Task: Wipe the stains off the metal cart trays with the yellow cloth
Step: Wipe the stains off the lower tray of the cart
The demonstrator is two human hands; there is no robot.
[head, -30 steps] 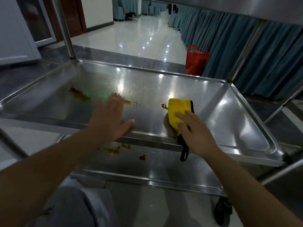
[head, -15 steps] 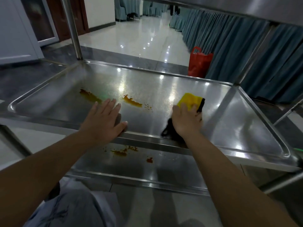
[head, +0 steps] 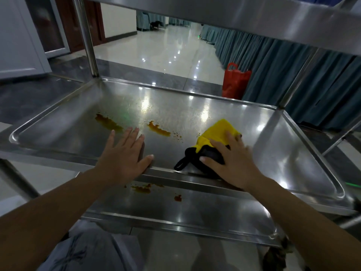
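Note:
The middle metal tray (head: pixel 293 145) of the cart carries two brown stains, one at the left (head: pixel 108 122) and one in the middle (head: pixel 158 129). My right hand (head: pixel 232 161) presses flat on the yellow cloth (head: pixel 216 132) with black trim, right of the middle stain, near the tray's front rim. My left hand (head: pixel 125 153) lies flat with fingers spread on the tray's front edge, just below the stains, holding nothing. The lower tray (head: pixel 214 212) shows brown stains (head: pixel 141 188) and a red spot (head: pixel 177 198).
The cart's top shelf (head: pixel 234 14) overhangs the scene, held by a metal post (head: pixel 86 36) at the back left. A red bag (head: pixel 235 81) stands on the floor behind the cart beside blue curtains (head: pixel 293 75). My knee in grey fabric (head: pixel 88 249) is below.
My right hand slid the cloth to the right and slightly forward across the tray, off the small stain. The left hand settled flat on the front edge. The view moved closer.

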